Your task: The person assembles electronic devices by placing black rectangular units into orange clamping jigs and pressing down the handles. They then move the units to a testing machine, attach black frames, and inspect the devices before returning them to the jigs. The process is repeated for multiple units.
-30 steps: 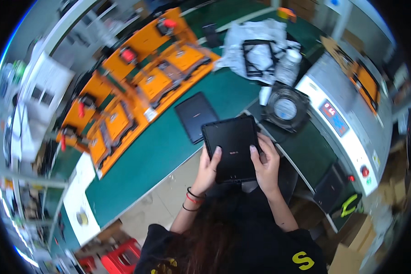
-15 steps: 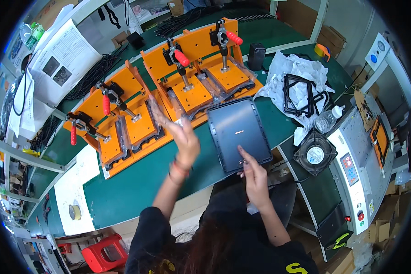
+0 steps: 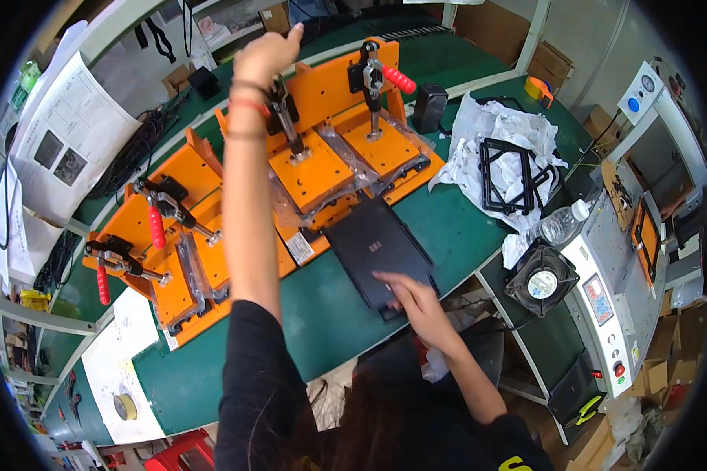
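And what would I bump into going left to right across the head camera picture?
Small yellowish round roll → the person's left hand → flat black rectangular panel → square black fan → round red button.

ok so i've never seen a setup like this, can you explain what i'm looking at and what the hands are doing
There's no robot arm here: these are a person's own bare hands, seen by a wide fisheye camera worn on their head, which is why straight edges look bent. On the green table stands a row of orange fixtures with metal clamps. The left hand is up at one clamp; its grip can't be made out. The right hand is at the near end of a dark flat panel; whether it grips it is unclear. To the right are white crumpled wrapping with black frames on it, a clear bottle and a fan.
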Motion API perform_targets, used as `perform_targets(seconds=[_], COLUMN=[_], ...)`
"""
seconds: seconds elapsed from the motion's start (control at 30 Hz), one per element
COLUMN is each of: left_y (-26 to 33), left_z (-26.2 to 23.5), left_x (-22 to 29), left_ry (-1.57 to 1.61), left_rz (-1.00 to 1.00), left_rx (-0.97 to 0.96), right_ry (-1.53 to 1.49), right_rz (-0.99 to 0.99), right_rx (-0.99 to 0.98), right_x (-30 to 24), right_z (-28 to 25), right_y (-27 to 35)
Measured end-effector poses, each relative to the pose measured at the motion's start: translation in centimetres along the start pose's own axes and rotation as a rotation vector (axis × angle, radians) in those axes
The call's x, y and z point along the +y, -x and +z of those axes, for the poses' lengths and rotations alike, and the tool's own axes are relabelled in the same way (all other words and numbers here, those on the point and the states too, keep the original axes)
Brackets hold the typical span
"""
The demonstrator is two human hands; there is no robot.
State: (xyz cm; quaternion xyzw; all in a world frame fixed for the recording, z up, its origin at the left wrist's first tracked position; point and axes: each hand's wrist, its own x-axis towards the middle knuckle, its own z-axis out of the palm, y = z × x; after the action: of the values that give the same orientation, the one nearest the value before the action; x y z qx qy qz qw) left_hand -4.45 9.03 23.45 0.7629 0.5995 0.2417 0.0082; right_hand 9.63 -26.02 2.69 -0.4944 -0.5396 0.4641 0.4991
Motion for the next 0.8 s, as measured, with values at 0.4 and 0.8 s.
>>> perform_targets(seconds=[0.4,0.8], left_y=[22.8,23.3], left_z=[0.3,9.4], left_x=[0.0,-9.8], left_ry=[0.262,1.117], left_rz=[0.109,-0.406], left_rx=[0.501,-0.096], right_ry=[0.118,-0.588], right_rz=[0.21,0.121], right_rx=[-0.006,-0.13], right_x=[4.4,3.7], right_z=[5.7,5.3], right_y=[-16.7,-15.4])
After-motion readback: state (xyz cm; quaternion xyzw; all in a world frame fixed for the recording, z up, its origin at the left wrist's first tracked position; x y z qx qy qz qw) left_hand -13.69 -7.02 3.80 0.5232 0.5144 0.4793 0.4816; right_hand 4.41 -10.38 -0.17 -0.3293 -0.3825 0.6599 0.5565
